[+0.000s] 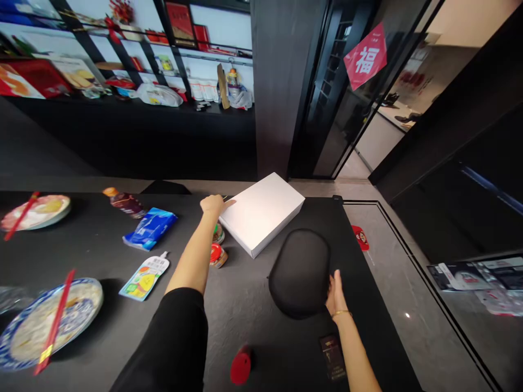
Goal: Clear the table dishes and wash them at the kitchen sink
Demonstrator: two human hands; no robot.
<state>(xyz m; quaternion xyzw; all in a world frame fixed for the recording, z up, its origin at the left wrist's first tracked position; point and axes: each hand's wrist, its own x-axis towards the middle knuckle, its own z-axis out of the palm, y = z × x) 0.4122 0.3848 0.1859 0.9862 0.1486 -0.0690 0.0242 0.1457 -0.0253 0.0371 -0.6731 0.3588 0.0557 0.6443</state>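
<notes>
Fingers of the left hand (213,204) press loosely curled on the white box's (263,212) near corner at the bench's (245,305) far edge, half hiding two jars (218,255), while the right hand (335,294) lies open against the black case (300,272).

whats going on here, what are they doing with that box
A person stands at a dark table. Their left hand reaches forward and touches the near left edge of a closed white box. Their right hand rests against the right side of a black oval case, nearer to them. Two small jars sit by the left forearm. Further left lie a blue packet, a pouch, a bottle and plates with red chopsticks.
</notes>
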